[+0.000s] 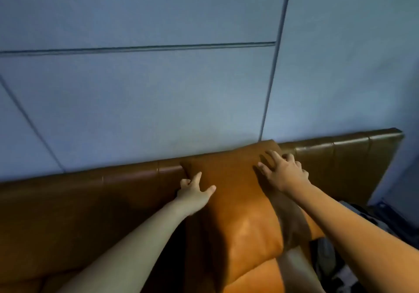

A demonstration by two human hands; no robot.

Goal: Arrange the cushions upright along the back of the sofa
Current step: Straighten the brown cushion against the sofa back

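Observation:
An orange-brown leather cushion [235,202] stands upright against the brown sofa back [127,179]. Its top edge reaches slightly above the backrest. My left hand [192,190] holds the cushion's upper left edge, thumb on the front face and fingers curled around the side. My right hand [283,170] lies flat with spread fingers on the cushion's upper right corner. An orange seat cushion [256,279] lies below it.
A blue panelled wall [158,88] rises directly behind the sofa. The sofa back ends at the right [394,138]. Dark and light fabric items [340,258] lie at the lower right beside the cushion.

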